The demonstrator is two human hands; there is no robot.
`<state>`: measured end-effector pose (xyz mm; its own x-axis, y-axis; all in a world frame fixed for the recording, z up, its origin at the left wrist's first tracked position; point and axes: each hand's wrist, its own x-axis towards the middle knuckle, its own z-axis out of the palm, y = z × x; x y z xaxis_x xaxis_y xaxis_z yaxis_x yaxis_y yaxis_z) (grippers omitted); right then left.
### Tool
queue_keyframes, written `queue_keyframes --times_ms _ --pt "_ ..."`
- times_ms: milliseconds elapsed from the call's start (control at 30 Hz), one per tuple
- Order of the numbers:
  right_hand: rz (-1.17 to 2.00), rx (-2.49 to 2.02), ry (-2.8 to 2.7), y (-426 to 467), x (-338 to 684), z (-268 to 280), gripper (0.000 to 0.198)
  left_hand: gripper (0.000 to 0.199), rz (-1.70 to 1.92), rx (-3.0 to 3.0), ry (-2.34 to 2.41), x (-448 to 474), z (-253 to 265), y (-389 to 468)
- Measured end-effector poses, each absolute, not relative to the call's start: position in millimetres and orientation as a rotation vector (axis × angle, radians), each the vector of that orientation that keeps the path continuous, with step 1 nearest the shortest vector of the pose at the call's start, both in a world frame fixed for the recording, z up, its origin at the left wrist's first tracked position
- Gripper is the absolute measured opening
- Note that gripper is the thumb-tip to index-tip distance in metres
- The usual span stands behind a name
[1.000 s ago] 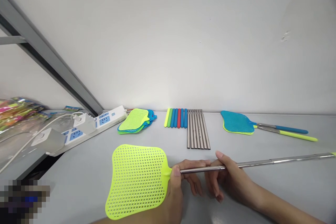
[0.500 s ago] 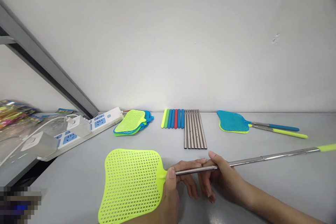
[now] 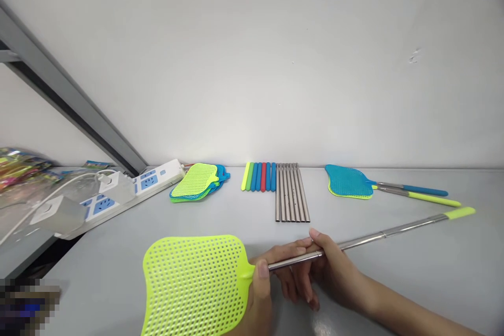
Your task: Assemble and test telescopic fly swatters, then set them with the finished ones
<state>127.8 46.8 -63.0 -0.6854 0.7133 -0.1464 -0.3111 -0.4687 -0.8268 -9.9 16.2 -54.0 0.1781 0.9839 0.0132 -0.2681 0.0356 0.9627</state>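
A yellow-green fly swatter (image 3: 197, 283) with a telescopic metal rod lies slantwise across both hands, its mesh head at the left. My left hand (image 3: 263, 286) is closed on the thin rod just beside the head's neck, thumb on top. My right hand (image 3: 331, 268) grips the rod farther along, thumb above and fingers curled underneath. The hands' fingers meet below the rod. Beyond my right hand the rod runs up to the right and ends in a yellow-green handle grip (image 3: 460, 213).
Behind the hands lie several metal rods (image 3: 291, 194), a row of coloured handle grips (image 3: 259, 177) and a stack of swatter heads (image 3: 197, 181). Two assembled swatters (image 3: 350, 181) lie at right. A power strip (image 3: 157, 178) with plugged adapters and plastic packaging (image 3: 23, 173) are at left.
The rod has become shorter, and the far grip has come leftward fully into view. The swatter head has dropped slightly, and my hands are a little closer together.
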Motion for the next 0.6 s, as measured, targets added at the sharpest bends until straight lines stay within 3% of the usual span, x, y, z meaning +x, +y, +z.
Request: queue_keyframes --times_ms 333,600 --pt "2.109 -0.658 -1.15 42.1 122.3 -55.6 0.085 0.055 1.251 1.073 0.928 -9.0 -46.6 14.9" --pt "2.081 -0.947 -1.185 57.0 130.9 -36.3 0.073 0.061 1.143 1.125 0.938 -11.0 -49.8 25.0"
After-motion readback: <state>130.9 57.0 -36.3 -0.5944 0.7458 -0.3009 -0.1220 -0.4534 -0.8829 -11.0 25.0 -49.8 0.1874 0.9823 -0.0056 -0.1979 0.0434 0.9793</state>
